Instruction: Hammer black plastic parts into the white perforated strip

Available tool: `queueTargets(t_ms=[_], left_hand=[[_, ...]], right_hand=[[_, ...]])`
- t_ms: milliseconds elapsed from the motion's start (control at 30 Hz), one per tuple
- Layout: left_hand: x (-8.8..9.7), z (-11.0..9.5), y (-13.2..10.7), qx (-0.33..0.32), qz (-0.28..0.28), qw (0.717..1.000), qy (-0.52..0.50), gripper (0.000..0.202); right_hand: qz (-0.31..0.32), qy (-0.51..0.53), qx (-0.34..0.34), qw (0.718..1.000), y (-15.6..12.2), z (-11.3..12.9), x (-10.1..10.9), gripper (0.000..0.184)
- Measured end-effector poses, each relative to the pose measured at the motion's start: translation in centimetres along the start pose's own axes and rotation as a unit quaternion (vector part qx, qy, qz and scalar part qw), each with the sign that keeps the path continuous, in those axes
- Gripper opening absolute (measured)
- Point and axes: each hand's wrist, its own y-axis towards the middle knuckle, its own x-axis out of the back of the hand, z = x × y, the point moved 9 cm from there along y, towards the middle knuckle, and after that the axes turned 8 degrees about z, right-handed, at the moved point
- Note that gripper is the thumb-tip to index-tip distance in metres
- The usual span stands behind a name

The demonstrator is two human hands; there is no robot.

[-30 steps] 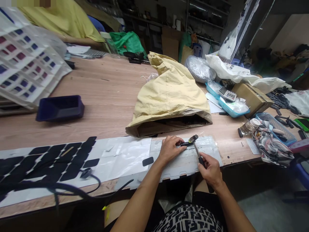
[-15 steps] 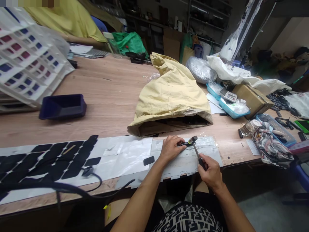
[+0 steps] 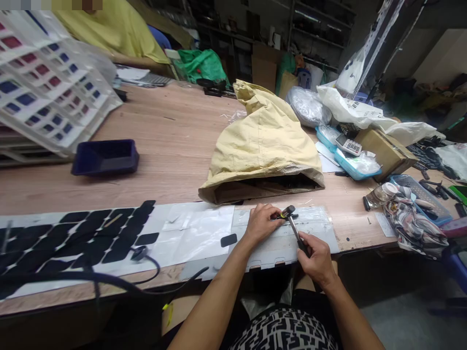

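Note:
My left hand (image 3: 261, 222) rests on the grey-white board (image 3: 314, 236) at the table's front edge, fingers closed on a slim black piece (image 3: 294, 216). What exactly this piece is cannot be made out. In my right hand (image 3: 317, 257) is a small hammer (image 3: 294, 228), gripped by its dark handle. The hammer's head is right at the black piece, close to my left fingertips; whether it touches is unclear. To the left of my left hand lies a rounded black pad (image 3: 228, 240).
Behind the board lies a yellow cloth sack (image 3: 266, 141), mouth facing me. Rows of black pads (image 3: 120, 233) on white sheeting and a dark cable (image 3: 109, 279) are at left. A navy tray (image 3: 105, 158) stands farther back; a jar (image 3: 379, 194) and cloth (image 3: 410, 223) sit right.
The hammer head has shifted slightly left toward my left fingers, so the black piece's end now shows to its right. The whole view has shifted a little; my left hand keeps its hold.

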Motion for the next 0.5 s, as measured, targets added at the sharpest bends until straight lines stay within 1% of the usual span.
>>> queueTargets(t_ms=[100,200,267,333,400,467,500], left_hand=[[-0.1,0.0,0.1,0.001,0.004,1.000,-0.006,0.012],[0.1,0.1,0.3,-0.001,0.001,1.000,-0.014,0.011],[0.4,-0.3,0.0,-0.018,0.000,0.999,-0.034,0.011],[0.8,-1.3,-1.0,-0.049,0.012,0.995,-0.084,0.015],[1.0,-2.6,-3.0,-0.073,0.049,0.985,-0.148,0.020],[0.5,-4.0,-5.8,-0.077,0.120,0.970,-0.196,0.022],[-0.1,-4.6,-7.5,-0.072,0.168,0.961,-0.209,0.020]], right_hand=[[-0.022,0.034,-0.037,0.999,0.1,-1.9,0.6,0.045],[-0.060,0.081,-0.071,0.992,0.3,-4.0,1.2,0.044],[-0.074,0.103,-0.087,0.988,0.4,-4.9,1.2,0.043],[-0.071,0.114,-0.093,0.986,0.5,-5.4,0.9,0.043],[-0.061,0.122,-0.091,0.986,0.4,-5.4,0.6,0.044],[-0.054,0.127,-0.087,0.987,0.3,-5.3,0.5,0.044],[-0.051,0.128,-0.086,0.987,0.2,-5.2,0.5,0.045]])
